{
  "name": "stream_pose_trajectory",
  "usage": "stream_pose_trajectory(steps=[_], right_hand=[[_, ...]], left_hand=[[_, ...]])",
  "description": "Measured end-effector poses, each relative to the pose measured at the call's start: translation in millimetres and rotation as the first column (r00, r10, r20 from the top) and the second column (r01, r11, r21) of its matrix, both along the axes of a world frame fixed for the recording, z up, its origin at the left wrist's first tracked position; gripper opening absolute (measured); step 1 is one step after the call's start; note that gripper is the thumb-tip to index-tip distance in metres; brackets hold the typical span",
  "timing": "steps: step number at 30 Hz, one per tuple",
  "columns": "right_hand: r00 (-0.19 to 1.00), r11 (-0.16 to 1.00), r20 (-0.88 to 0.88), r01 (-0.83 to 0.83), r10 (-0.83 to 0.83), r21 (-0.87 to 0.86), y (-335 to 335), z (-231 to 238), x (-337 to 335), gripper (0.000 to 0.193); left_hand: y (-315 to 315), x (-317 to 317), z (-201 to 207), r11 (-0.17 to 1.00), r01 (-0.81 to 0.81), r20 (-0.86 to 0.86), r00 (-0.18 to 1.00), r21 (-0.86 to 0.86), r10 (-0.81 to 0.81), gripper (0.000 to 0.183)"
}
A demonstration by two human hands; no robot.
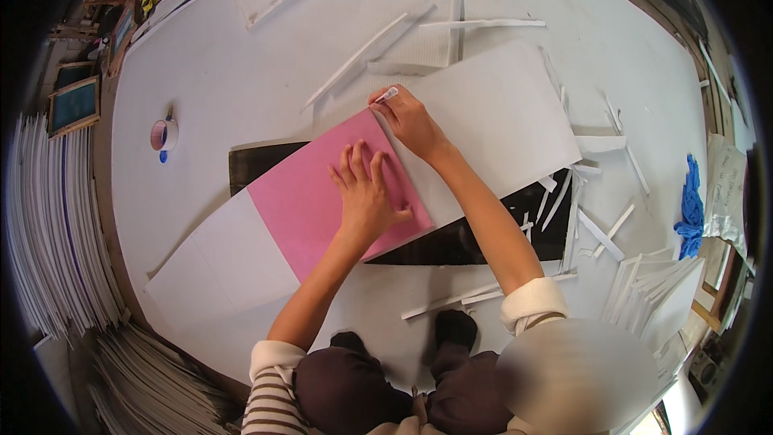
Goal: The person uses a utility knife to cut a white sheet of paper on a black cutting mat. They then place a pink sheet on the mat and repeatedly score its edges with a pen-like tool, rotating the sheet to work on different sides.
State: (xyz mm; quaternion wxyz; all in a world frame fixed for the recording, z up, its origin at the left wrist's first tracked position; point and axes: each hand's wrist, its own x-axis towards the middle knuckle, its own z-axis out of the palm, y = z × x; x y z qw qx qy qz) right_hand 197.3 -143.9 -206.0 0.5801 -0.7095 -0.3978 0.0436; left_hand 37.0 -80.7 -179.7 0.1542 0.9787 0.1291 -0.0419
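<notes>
Sleeve (274, 396), hand (366, 193) within pink sheet's (294, 221) edges

At the centre, the pink panel (298, 201) appears smooth and matt; the black sheet (427, 251) at five o'clock looks glossy. A white offcut (419, 52) at twelve shows a ribbed surface, and a silvery wrapper (727, 185) at three has a plastic-like sheen. The striped sleeve (278, 399) at seven is soft, matt cloth.
</notes>
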Motion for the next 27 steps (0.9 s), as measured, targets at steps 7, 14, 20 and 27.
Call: stream_pose_trajectory(steps=[7, 14, 20, 27], right_hand=[[1.0, 1.0, -0.013, 0.016, -0.016, -0.015, -5, -4, -4, 0.013], [1.0, 1.0, -0.024, 0.019, -0.019, -0.01, -14, -3, -19, 0.011], [0.998, 0.993, -0.058, -0.039, 0.032, -0.115, -75, -5, -56, 0.01], [0.998, 0.994, 0.056, -0.014, 0.02, -0.106, -68, -4, -49, 0.006]], left_hand=[[-2, 0, 2, 1.0, -0.005, 0.02, 1.0, 0.024, 0.005, 0.105], [0, -2, 1, 1.0, -0.004, 0.046, 0.999, 0.025, 0.003, 0.106], [-4, -3, 0, 1.0, -0.011, 0.02, 1.0, -0.009, 0.011, 0.108], [-10, -6, -1, 0.999, -0.023, -0.059, 0.998, -0.05, 0.02, 0.111]])
